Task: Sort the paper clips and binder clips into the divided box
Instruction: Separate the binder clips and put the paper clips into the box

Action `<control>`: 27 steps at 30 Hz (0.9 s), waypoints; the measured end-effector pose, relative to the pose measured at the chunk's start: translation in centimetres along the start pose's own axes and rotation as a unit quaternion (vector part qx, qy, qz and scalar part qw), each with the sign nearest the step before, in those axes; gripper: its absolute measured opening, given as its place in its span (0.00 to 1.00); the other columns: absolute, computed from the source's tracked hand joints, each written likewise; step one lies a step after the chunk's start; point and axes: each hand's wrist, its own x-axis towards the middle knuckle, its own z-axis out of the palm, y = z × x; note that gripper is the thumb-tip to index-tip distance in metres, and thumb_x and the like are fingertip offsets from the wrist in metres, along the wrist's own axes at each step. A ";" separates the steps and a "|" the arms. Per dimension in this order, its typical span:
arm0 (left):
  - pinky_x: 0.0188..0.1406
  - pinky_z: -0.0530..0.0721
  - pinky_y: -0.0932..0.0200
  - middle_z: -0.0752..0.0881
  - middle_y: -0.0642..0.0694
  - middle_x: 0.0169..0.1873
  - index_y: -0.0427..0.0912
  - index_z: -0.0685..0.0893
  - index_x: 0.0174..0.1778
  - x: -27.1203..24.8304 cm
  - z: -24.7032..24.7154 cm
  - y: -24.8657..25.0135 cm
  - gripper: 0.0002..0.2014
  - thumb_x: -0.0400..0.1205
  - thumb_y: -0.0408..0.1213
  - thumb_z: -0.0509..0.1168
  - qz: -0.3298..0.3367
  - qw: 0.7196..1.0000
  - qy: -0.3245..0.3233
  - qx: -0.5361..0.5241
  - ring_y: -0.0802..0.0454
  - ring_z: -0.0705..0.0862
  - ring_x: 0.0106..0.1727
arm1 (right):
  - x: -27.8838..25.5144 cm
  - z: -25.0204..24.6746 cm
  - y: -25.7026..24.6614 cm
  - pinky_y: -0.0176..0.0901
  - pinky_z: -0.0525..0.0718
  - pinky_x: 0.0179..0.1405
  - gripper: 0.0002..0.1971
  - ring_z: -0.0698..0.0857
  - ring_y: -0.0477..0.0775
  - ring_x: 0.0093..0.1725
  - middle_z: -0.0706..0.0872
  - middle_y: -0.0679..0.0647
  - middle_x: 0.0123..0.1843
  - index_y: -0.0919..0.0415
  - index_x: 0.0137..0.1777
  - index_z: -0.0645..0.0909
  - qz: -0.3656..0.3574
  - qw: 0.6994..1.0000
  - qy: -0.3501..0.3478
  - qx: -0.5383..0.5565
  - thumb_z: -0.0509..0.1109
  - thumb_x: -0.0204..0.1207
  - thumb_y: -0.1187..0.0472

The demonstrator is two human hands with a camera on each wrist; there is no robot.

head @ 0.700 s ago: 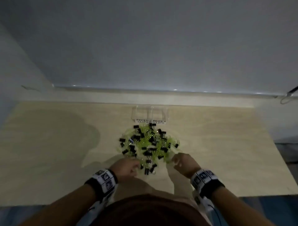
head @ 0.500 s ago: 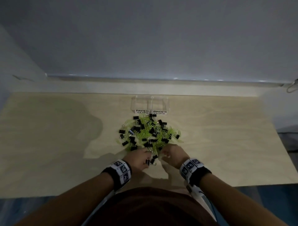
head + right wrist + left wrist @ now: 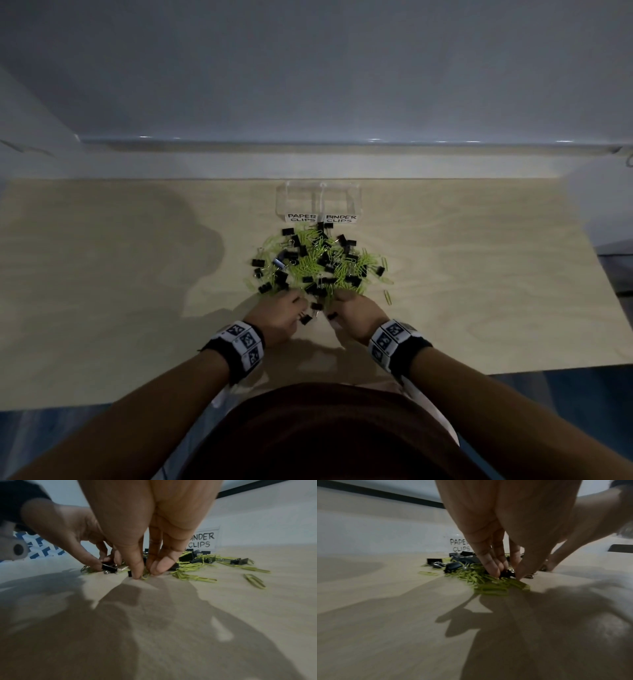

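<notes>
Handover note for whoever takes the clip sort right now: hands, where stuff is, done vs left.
Left hand: pinching a black binder clip at the near edge of the pile.
Right hand: fingertips pinching a green paper clip against the table.
Pile: green paper clips and black binder clips mixed, in front of the divided box. One stray clip to its right.
Done: nothing visible in the box; both compartments look empty.
Left: the whole sort. Paper clips go left, binder clips right, per the labels.
</notes>
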 end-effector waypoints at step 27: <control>0.67 0.75 0.51 0.76 0.45 0.66 0.40 0.77 0.67 5.0 -1.7 2.8 0.16 0.82 0.37 0.60 0.048 0.997 0.059 -0.024 0.47 0.70 0.68 | 0.8 -3.1 3.2 0.46 0.85 0.47 0.17 0.82 0.62 0.53 0.83 0.58 0.53 0.64 0.51 0.86 0.033 0.983 0.179 0.032 0.67 0.65 0.80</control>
